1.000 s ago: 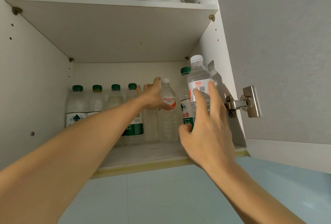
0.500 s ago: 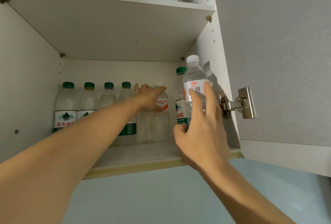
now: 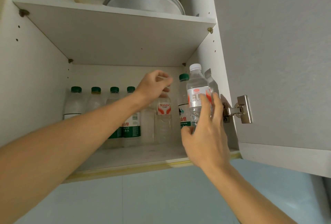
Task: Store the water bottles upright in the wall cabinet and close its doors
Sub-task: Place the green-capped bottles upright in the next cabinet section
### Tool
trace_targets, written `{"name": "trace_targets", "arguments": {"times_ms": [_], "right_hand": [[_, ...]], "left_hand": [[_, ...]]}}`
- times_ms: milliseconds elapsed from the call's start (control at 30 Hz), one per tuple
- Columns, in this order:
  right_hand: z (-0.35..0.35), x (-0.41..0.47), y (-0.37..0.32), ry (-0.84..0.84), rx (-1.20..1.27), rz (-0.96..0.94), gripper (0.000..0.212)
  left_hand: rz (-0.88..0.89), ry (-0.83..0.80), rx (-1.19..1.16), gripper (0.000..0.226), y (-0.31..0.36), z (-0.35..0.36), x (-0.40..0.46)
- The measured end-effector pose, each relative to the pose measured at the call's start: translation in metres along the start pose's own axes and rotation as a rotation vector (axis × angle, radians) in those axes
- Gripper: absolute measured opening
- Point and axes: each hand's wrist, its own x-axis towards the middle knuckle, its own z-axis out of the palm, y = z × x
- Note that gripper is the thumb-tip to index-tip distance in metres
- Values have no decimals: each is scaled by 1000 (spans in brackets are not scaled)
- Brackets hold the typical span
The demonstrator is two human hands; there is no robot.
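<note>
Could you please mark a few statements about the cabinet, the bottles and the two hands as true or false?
1. The right hand holds a white-capped bottle upright. True.
2. The right cabinet door is closed. False: it stands open, with its hinge exposed.
3. The left hand grips a green-capped bottle. False: it is above a red-labelled bottle, its fingers curled, and I cannot tell whether it touches the cap.
4. Green-capped bottles stand upright along the back of the lower shelf. True.
5. The upper shelf holds more bottles. False: a round white dish sits there.
</note>
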Motion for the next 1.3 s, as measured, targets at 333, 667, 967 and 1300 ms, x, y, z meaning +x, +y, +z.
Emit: {"name": "trace_targets", "arguments": {"times_ms": [333,667,967,1300], "right_hand": [[-13,-2,-4,108,329,-43,83],[-27,11,-7,-35,386,55,65],[-9,42,-9,-521,47,267,79],[12,68,-2,-744,-137,416,95]], "left_hand": [[-251,-207,-207,55,49,41,-45],[-293,-36,-146,37,50,8,-54],[-232,44,122,50,52,-60,-84],[-121,210,128,85,20,-63,-105]]}}
